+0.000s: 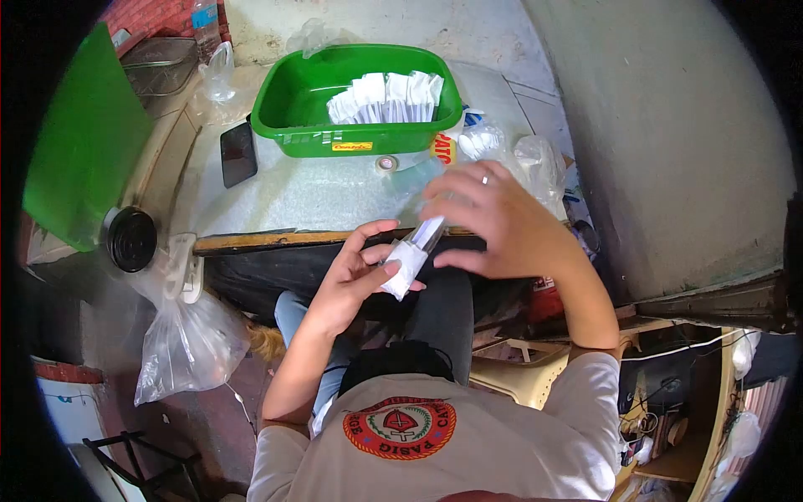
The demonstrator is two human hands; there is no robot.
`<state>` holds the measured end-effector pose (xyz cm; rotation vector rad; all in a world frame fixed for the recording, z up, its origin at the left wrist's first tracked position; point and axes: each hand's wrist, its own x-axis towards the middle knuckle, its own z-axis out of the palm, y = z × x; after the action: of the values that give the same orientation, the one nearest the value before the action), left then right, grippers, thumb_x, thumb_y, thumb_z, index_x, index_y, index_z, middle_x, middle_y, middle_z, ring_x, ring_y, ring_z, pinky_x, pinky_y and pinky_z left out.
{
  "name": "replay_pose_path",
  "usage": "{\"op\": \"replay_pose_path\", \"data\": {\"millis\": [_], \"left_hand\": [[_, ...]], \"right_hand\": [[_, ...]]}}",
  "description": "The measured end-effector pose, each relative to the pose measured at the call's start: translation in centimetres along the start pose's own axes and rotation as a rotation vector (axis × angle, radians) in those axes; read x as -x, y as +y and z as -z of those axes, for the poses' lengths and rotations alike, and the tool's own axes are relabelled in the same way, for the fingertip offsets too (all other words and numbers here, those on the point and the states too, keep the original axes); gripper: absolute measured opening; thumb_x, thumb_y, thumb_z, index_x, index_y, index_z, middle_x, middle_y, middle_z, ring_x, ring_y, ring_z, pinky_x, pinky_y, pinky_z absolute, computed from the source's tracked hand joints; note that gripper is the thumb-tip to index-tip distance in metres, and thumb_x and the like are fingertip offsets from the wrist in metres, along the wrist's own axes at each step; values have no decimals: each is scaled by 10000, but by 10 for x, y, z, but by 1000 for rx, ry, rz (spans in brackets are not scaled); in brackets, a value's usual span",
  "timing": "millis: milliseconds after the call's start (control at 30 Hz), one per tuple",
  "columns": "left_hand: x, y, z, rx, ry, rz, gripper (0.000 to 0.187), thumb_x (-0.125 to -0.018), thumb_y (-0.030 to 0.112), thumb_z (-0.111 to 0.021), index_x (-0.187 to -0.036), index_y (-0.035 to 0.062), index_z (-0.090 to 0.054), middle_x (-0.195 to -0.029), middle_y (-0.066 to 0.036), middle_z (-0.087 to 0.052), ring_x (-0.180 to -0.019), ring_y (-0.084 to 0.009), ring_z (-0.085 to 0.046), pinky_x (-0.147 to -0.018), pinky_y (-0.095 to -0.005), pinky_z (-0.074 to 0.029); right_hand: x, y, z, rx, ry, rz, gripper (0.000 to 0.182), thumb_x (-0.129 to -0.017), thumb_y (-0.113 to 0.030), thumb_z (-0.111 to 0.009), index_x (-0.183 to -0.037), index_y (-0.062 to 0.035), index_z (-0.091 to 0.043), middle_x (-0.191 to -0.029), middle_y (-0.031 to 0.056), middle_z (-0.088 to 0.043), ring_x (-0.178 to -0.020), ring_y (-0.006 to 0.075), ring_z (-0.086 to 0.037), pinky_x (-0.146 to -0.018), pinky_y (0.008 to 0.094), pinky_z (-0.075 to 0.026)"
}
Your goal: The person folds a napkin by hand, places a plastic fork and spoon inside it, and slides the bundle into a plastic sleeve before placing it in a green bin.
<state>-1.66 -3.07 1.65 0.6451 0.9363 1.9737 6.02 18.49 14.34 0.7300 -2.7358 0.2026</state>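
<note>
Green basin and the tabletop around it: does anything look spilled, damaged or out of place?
Nothing looks spilled or damaged. The white packets lean in a row inside the green basin. Only the loose plastic looks untidy: one crumpled bag by the far rim, another bag to the right.

From here I see a pale, stained wall (435,29) across the top of the frame, a broad grey wall (661,151) at the right, red brick (155,17) at the upper left, and reddish-brown floor (196,418) at the lower left.
</note>
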Motion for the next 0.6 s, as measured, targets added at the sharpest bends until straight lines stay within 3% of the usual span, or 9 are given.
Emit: {"op": "replay_pose_path", "data": {"millis": [33,133,300,600], "left_hand": [[1,1,0,-2,1,-2,532,-947,-53,-514,-1431,42,-316,-1243,-179,-591,-1022,-299,-668,-864,-372,-553],[3,4,2,126,-15,67,541,-958,-5,-514,-1454,54,-307,-1259,-189,-575,-1019,-311,-669,-855,-378,-560],[3,-3,14,447,-152,216,590,-961,61,-534,-1495,79,-282,-1276,-189,-561,-1020,-297,-666,-814,-348,-565],[1,-11,18,486,-128,273,602,-960,73,-551,-1496,81,-276,-1301,-192,-552,-995,-263,-672,-788,-322,-558]], "right_hand": [[2,-5,-3,0,1,2,392,-710,-290,-791,-1043,-143,-646,-1181,56,-609,-1138,260,-557,-936,457,-423],[11,-13,-25,166,-39,66,464,-748,-239,-733,-1205,-225,-656,-1322,-2,-579,-1267,189,-507,-1119,538,-312],[25,0,-50,306,90,159,382,-764,-236,-710,-1144,-217,-687,-1261,-24,-621,-1219,153,-545,-1076,512,-382],[35,15,-59,165,106,120,252,-775,-212,-732,-1013,-142,-688,-1094,16,-664,-1058,167,-614,-967,402,-465]]}}
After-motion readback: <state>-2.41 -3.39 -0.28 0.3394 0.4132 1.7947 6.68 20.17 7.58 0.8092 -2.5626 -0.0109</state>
